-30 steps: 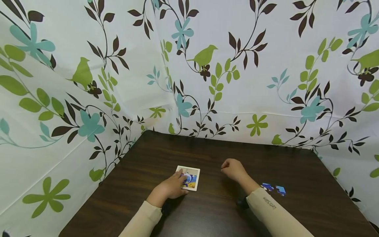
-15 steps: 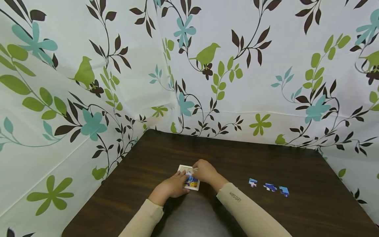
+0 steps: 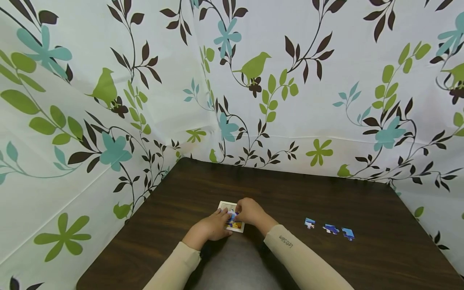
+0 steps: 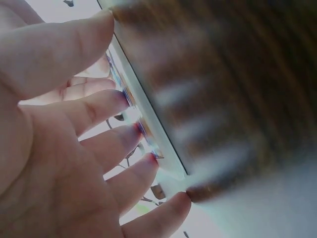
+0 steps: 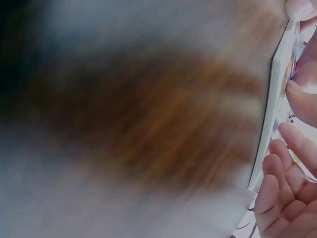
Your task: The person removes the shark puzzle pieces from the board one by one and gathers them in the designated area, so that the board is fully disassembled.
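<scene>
A small jigsaw puzzle in a pale square frame point(image 3: 225, 203) lies on the dark table, its picture blue and yellow. My left hand point(image 3: 213, 228) rests on the frame's left side with extended fingers. The left wrist view shows those fingertips point(image 4: 148, 161) touching the puzzle, with the thumb at the frame's edge. My right hand point(image 3: 251, 211) is over the puzzle's right side. Its thumb point(image 5: 303, 103) and forefinger pinch what looks like a blue puzzle piece, mostly hidden by the fingers; whether it sits flat cannot be told.
Three loose pieces lie in a row to the right: one light blue and white piece point(image 3: 309, 223), one dark blue piece point(image 3: 330, 229) and one light blue piece point(image 3: 348, 234). A patterned cloth point(image 3: 282, 117) hangs behind and left of the table point(image 3: 290, 193).
My right hand has come left from the open table to the puzzle, then shifted slightly nearer me over it. One loose piece, earlier behind the right arm, now shows. My left hand has stayed on the frame.
</scene>
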Demonstrator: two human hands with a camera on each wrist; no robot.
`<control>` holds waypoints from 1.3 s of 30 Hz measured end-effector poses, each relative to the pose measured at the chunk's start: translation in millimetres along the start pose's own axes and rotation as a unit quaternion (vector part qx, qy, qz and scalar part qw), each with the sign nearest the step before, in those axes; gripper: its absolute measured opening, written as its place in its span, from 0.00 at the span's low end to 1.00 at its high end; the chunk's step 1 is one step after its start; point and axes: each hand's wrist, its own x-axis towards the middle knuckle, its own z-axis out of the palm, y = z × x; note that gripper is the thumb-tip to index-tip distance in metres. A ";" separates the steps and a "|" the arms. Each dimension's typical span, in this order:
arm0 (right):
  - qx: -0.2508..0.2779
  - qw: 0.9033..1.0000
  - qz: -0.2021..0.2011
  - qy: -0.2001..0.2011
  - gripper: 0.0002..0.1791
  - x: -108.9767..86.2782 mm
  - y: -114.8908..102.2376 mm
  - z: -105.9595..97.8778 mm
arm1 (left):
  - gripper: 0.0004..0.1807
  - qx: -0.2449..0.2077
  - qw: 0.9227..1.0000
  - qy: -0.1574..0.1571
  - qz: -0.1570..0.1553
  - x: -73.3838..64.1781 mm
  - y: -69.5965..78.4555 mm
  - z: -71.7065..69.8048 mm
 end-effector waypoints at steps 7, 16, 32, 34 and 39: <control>0.025 1.000 0.011 -0.006 0.14 -0.3 -1.2 1.4 | 0.37 0.031 0.999 0.011 0.004 2.9 -0.6 2.4; 0.055 0.998 0.020 0.000 0.15 -0.9 -0.3 3.5 | 0.36 0.074 0.997 0.022 0.016 -1.5 8.3 6.2; 0.057 0.998 0.038 0.008 0.15 -2.2 -2.3 3.3 | 0.37 0.082 0.996 0.004 0.019 -5.5 12.5 9.0; 0.056 0.998 0.039 0.009 0.14 -3.2 -3.2 2.8 | 0.36 0.085 0.996 0.001 0.018 -5.6 13.0 9.0; 0.031 0.998 0.048 0.013 0.15 -5.7 -5.7 0.1 | 0.36 0.086 0.996 -0.001 0.013 -6.7 14.2 8.1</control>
